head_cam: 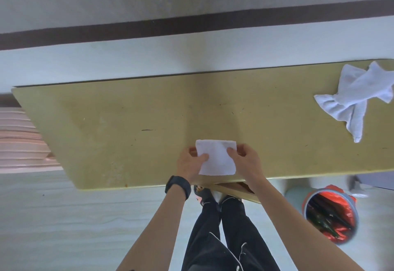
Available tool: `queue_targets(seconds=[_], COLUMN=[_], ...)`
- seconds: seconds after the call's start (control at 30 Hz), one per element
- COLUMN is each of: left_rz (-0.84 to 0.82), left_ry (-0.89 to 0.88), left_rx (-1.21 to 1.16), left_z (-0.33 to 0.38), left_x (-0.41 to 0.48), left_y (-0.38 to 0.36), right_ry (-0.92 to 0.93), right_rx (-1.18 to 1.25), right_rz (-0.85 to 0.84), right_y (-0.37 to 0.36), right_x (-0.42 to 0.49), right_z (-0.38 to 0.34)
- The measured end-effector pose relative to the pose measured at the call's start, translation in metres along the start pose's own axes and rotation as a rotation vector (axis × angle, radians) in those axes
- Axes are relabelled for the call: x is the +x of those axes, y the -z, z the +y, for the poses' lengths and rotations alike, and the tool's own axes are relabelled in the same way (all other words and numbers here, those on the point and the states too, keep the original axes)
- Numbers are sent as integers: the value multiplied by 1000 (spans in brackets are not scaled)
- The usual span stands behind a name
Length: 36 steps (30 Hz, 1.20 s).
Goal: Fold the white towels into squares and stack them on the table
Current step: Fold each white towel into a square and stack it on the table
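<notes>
**Both hands on a folded towel at the table's near edge**

A folded towel [216, 156], white and roughly square, sits over the near edge of the yellowish table [128, 121], straight in front of the person. Both bare forearms reach forward from the bottom of the view and converge on it, wrists bent slightly inward.

The left hand [188, 165] grips the towel's left side. Its thumb [202, 157] lies on top of the cloth, pointing toward the middle, and its fingers curl at the left edge. A black wristband [178, 186] circles that wrist. The right hand [247, 162] mirrors it on the right side, with the thumb [232, 152] pressed on the top surface and the other fingers curled at the edge beside it. So each hand pinches its own side of the cloth. From this angle the towel seems to lie flat on the tabletop, though it could be lifted just clear of it.

Well apart, at the table's far right end, crumpled white towels [360, 98] lie in a loose heap, unfolded.

Beyond the table's left end is a pale pink stack [19, 138]. On the floor to the right, below the table edge, stands a round bin [329, 215] with a red liner and dark contents. The person's dark trouser legs and shoes show between the arms.
</notes>
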<state>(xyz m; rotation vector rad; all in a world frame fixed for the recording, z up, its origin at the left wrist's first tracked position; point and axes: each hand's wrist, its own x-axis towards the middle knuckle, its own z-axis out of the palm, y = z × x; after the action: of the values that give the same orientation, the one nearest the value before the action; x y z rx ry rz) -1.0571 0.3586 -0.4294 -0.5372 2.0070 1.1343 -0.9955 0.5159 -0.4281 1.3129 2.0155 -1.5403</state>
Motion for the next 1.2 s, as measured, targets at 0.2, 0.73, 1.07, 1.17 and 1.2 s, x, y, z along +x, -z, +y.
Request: queue_targets(seconds=[0.2, 0.73, 1.07, 1.17, 1.2], left_rz=[-104, 599, 1079, 1256, 1307], left_ry=[-326, -921, -604, -494, -455], left_rx=[-56, -411, -644, -700, -723], left_z=[47, 121, -83, -161, -186], left_x=[-71, -321, -427, -473, -490], left_y=[56, 144, 163, 169, 170], right_ry=[283, 1156, 1261, 1295, 1312], right_rx=[56, 105, -53, -99, -110], right_rz=[4, 32, -501, -668, -710], right_y=[56, 78, -22, -64, -79], right_x=[-58, -255, -390, -449, -470], right_z=[-60, -218, -124, -79, -62])
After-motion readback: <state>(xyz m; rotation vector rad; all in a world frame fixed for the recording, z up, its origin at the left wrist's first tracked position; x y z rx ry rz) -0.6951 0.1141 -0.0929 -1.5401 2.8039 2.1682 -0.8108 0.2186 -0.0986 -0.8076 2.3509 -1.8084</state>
